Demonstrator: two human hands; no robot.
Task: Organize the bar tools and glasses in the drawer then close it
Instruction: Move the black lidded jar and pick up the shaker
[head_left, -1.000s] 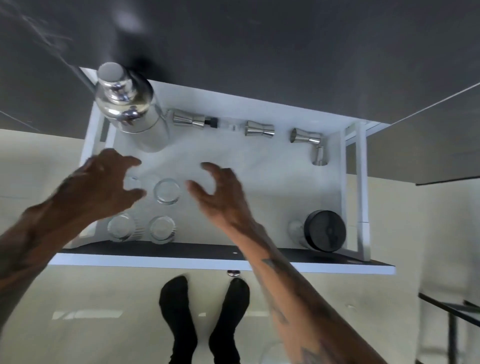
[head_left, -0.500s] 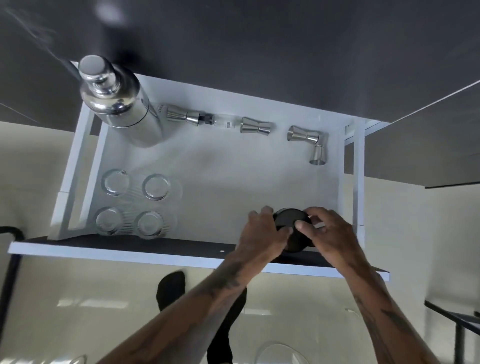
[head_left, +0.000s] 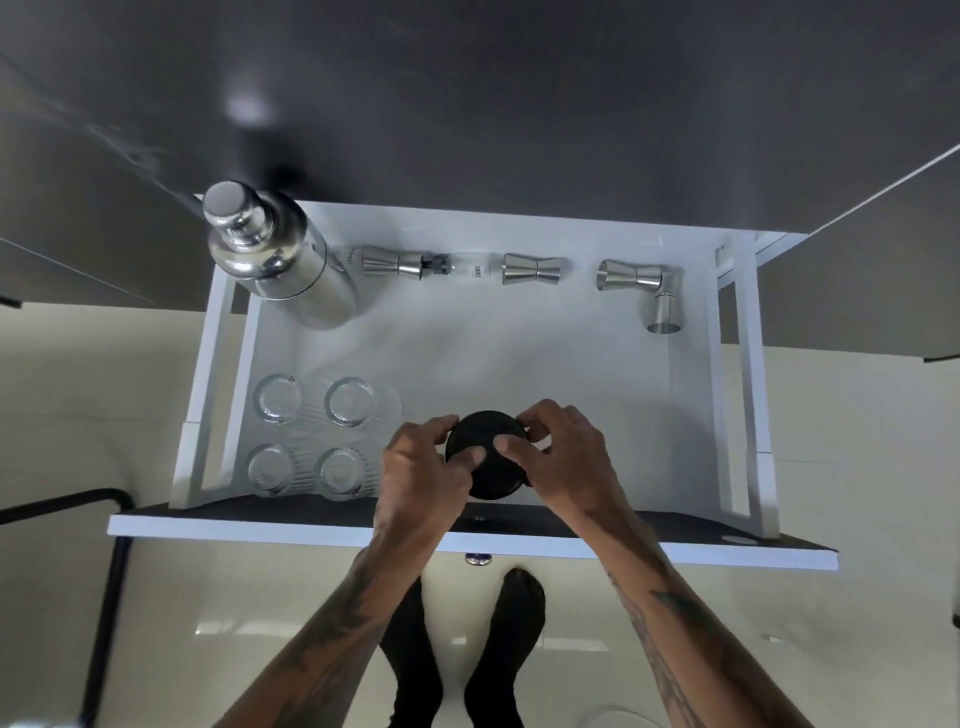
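Both hands now clasp the black-lidded jar (head_left: 488, 454), left hand (head_left: 421, 467) and right hand (head_left: 566, 457) curled around its sides. It has moved from the drawer's (head_left: 519, 358) lower right to bottom centre, beside the 4 glasses (head_left: 317, 436), consolidating items before closing.

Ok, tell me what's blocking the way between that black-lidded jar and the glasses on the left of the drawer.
Nothing visible blocks it. Both hands, left hand and right hand, hold the black-lidded jar just right of the four glasses. Between them is only the left hand's own fingers and bare drawer floor.
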